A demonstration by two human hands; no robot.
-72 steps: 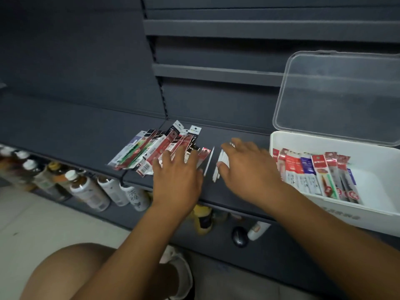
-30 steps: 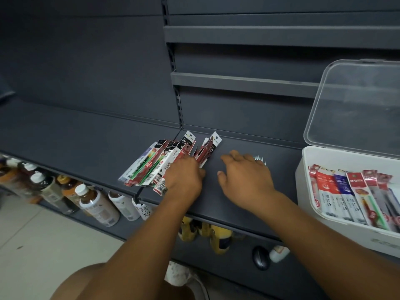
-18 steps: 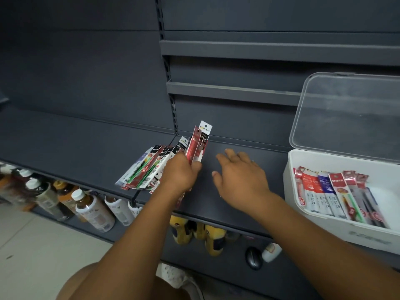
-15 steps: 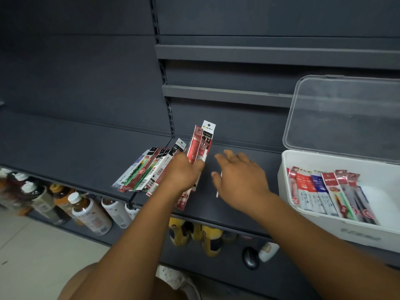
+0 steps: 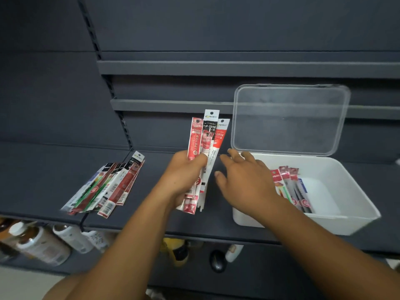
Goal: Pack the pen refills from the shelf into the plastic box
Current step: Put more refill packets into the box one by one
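**Left grip holds a bundle of refills, right hand open beside the box**

Your left hand (image 5: pixel 184 174) is raised over the shelf (image 5: pixel 43 174), with the forearm reaching in from below. Its grip is closed round a bundle of pen refill packs (image 5: pixel 207 137) that stands nearly upright. The pack tops rise above the grip and the lower ends stick out beneath it. Your right hand (image 5: pixel 244 178) hovers just right of that bundle, palm down, fingers spread and relaxed. Its grip is wide and holds nothing. You cannot tell whether its fingertips touch the packs.

Just right of your right grip, the white plastic box (image 5: pixel 313 224) sits on the shelf. Its clear lid (image 5: pixel 290 120) is tipped up behind it. A row of packed refills (image 5: pixel 290 187) lies along the side of the box nearest that grip, and the white floor shows beyond them. Well left of your left grip, a fan of loose refill packs (image 5: pixel 108 187) lies flat on the shelf, its lower ends at the front edge.

Your right wrist covers the near end of the row in the box, so the packs there cannot be counted. Most of the print on the packs is too blurred to read. The bottles (image 5: pixel 39 245) under the shelf are smeared and cut off at the frame edge.
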